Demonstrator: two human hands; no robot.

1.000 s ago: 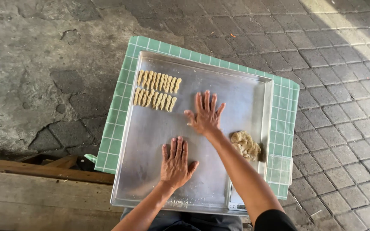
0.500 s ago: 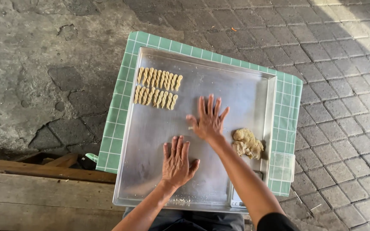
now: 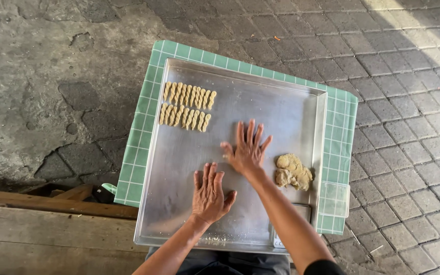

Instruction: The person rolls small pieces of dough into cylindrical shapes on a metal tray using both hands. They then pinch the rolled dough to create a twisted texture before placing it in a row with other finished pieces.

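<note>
A large shiny metal tray (image 3: 281, 107) lies on a green checked cloth (image 3: 339, 132). My left hand (image 3: 210, 196) presses flat on the tray near its front, fingers together. My right hand (image 3: 248, 150) lies flat just beyond it, fingers spread, with a thin bit of dough showing at its thumb side. Whether more dough lies under either palm is hidden. A lump of beige dough (image 3: 292, 171) sits to the right of my right wrist. Two rows of several twisted dough sticks (image 3: 187, 107) lie at the tray's far left.
A small clear plastic box (image 3: 334, 199) rests on the cloth at the tray's right front corner. A flat device (image 3: 289, 224) lies in the tray's front right. Wooden planks (image 3: 52, 229) run at the lower left. Grey paving stones surround the cloth.
My right hand has slid back toward me across the tray, palm down. My left hand has stayed flat in nearly the same spot.
</note>
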